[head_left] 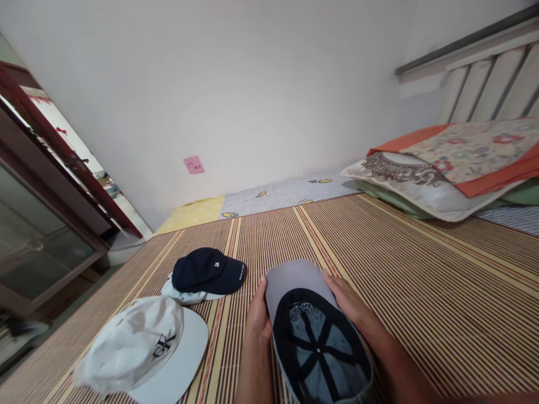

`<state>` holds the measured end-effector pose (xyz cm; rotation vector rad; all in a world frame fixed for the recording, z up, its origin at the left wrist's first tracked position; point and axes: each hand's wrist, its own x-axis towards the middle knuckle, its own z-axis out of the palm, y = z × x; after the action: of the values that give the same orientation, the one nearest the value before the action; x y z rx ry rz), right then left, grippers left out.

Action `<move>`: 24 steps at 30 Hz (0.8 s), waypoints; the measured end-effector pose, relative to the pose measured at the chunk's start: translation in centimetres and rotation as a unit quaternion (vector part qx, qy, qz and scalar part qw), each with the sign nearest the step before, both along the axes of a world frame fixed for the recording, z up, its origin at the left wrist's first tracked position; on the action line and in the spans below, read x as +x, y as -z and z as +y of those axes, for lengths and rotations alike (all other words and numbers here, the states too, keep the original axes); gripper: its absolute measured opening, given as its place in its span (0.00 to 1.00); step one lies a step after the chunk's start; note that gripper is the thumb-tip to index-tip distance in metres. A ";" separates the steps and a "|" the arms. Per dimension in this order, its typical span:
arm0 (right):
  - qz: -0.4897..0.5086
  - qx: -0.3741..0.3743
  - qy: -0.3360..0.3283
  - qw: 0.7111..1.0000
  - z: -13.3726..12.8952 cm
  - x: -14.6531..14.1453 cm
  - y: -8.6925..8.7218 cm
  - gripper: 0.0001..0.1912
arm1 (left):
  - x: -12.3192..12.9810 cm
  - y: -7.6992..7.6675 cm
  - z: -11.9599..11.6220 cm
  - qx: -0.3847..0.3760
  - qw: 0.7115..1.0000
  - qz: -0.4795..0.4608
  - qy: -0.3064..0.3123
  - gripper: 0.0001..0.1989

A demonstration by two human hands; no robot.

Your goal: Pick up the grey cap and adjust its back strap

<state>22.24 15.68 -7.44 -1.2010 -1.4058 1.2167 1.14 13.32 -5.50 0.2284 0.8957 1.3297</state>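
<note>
A grey baseball cap (297, 278) is held upside down in front of me, its dark inner lining and seam tapes facing up. My left hand (258, 311) grips the left edge of its brim, thumb along the side. On the opposite edge, my right hand (347, 300) closes on the brim; most of its fingers are hidden underneath. To the left lies a white cap (135, 342) with dark letters on the front. Beyond that, a navy cap (202, 270) rests on top of another light-coloured cap (185, 296), which is mostly covered.
A striped bamboo mat (379, 264) covers the bed. Stacked pillows (421, 179) with an orange floral cover lie at the far right, below a radiator (492, 84). A pink note (193, 164) is on the white wall. A glass-fronted cabinet (37, 241) stands left.
</note>
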 end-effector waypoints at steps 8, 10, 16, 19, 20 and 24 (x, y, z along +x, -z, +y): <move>-0.002 0.024 -0.012 1.000 0.4 0.2 0.5 0.36 | -0.2 0.4 0.2 0.004 1.000 -0.004 0.002 0.26; 0.024 0.023 -0.038 0.999 0.4 0.2 0.5 0.35 | -0.3 0.5 0.2 0.005 1.000 0.000 0.002 0.25; 0.048 0.019 -0.053 0.997 0.4 0.3 0.7 0.36 | -0.3 0.8 0.3 0.016 1.000 0.015 0.002 0.23; 0.046 0.025 -0.048 0.997 0.5 0.5 0.8 0.36 | -0.3 1.4 0.5 0.017 0.998 0.052 -0.010 0.21; 0.052 0.025 -0.047 0.997 0.5 0.5 0.9 0.36 | -0.4 1.8 0.6 0.017 0.997 0.069 -0.013 0.21; 0.088 0.000 -0.054 0.995 0.9 0.6 1.4 0.31 | -1.7 3.3 1.0 0.066 0.974 0.217 -0.004 0.20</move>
<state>22.88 16.55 -8.83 -1.0027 -1.3530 1.3622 -0.52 14.31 -8.76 0.6371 1.1728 1.3725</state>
